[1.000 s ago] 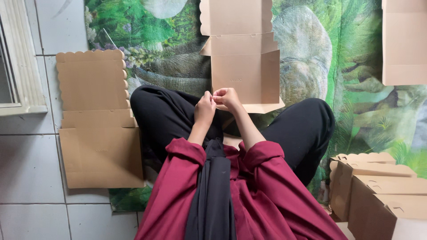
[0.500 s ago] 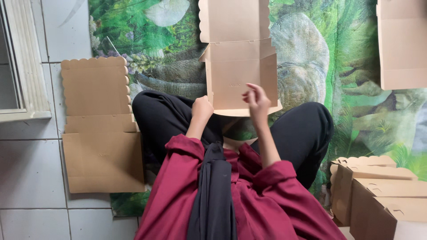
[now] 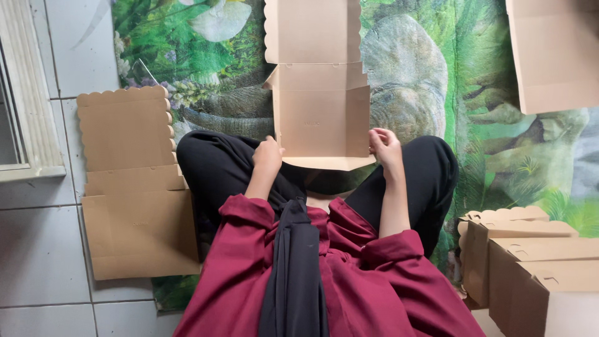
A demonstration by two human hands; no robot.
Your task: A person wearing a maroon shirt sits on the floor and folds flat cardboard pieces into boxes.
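1. Flat cardboard box blank (image 3: 321, 118): brown, unfolded, scalloped edge on its far flap. It lies on the mat straight ahead of you, its near edge resting over your lap between your knees.
2. Your left hand (image 3: 267, 156): at the blank's near left corner, touching its edge. The fingers are curled in; whether this grip actually pinches the card, you cannot tell from here.
3. Your right hand (image 3: 385, 145): at the blank's near right corner, fingers bent around the edge, grip closed on the card.
4. Your legs in black trousers (image 3: 212, 168): crossed under the blank, with dark red sleeves (image 3: 380, 281) and a black scarf (image 3: 293, 274) hanging down the middle.
5. Printed mat (image 3: 455, 81): green foliage and rock pattern, spread on the floor beneath you and the blank.
6. Second flat blank (image 3: 128, 187): same brown card, scalloped edge, lying to your left, partly on the white floor tiles (image 3: 43, 249), well apart from your hands.
7. Third piece of card (image 3: 552, 53): far right, cut by the frame's edge.
8. Folded-up boxes (image 3: 530, 262): a cluster at your near right, beside your right knee.
9. White frame (image 3: 28, 112): along the left edge.
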